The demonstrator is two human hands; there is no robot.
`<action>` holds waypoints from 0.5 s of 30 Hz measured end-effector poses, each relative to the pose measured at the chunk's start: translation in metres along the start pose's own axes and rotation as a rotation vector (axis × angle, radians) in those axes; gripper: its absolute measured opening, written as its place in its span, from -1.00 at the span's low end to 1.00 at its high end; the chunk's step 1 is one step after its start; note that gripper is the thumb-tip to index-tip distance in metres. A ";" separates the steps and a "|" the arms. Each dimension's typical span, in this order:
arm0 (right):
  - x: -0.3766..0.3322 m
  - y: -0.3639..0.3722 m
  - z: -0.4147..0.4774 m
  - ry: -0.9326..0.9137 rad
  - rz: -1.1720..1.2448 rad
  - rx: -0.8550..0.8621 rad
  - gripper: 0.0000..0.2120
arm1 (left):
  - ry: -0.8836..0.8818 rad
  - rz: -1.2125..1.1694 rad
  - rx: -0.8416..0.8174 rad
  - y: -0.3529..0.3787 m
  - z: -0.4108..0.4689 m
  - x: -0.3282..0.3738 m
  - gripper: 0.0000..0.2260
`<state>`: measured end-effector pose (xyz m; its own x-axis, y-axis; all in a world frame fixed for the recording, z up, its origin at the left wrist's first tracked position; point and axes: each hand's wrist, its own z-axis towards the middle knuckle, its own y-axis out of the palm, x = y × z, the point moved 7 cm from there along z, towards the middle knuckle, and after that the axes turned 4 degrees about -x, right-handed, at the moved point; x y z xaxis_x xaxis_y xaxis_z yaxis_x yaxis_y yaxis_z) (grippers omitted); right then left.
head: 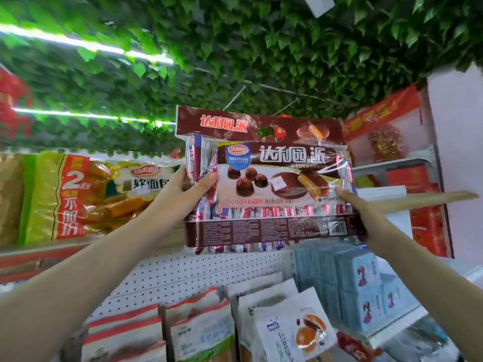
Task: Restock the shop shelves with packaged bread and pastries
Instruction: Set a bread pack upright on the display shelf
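Note:
A large brown bag of chocolate pies (266,178) is raised in front of the top shelf (86,242), held upright between both hands. My left hand (183,190) grips its left edge, thumb across the front. My right hand (358,207) holds the lower right edge, fingers behind the bag. The bag shows white lettering, a blue round logo and pictures of the pies. Small wrapped pieces show through the clear bottom part.
A yellow-green bag of bread (86,194) lies on the top shelf at left. Red boxes (423,202) stand at right. Below hang white pastry packets (295,327) on a pegboard (183,273), beside pale blue boxes (350,280). Green leaves (235,61) cover the ceiling.

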<state>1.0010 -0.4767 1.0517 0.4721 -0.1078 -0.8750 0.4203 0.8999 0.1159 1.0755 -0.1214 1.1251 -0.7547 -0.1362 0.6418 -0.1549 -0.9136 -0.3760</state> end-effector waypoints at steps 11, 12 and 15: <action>0.006 0.006 0.075 -0.013 -0.038 0.022 -0.48 | 0.003 -0.080 -0.052 0.005 0.059 -0.017 -0.44; 0.004 0.005 0.081 -0.011 -0.045 0.033 -0.49 | 0.006 -0.079 -0.048 0.004 0.064 -0.017 -0.44; 0.004 0.001 0.110 -0.007 -0.042 0.015 -0.38 | -0.005 -0.031 -0.035 0.012 0.083 -0.020 -0.52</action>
<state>1.0883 -0.5220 1.1000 0.4593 -0.1489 -0.8757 0.4513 0.8883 0.0857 1.1415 -0.1611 1.1635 -0.7462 -0.1095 0.6566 -0.2004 -0.9037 -0.3785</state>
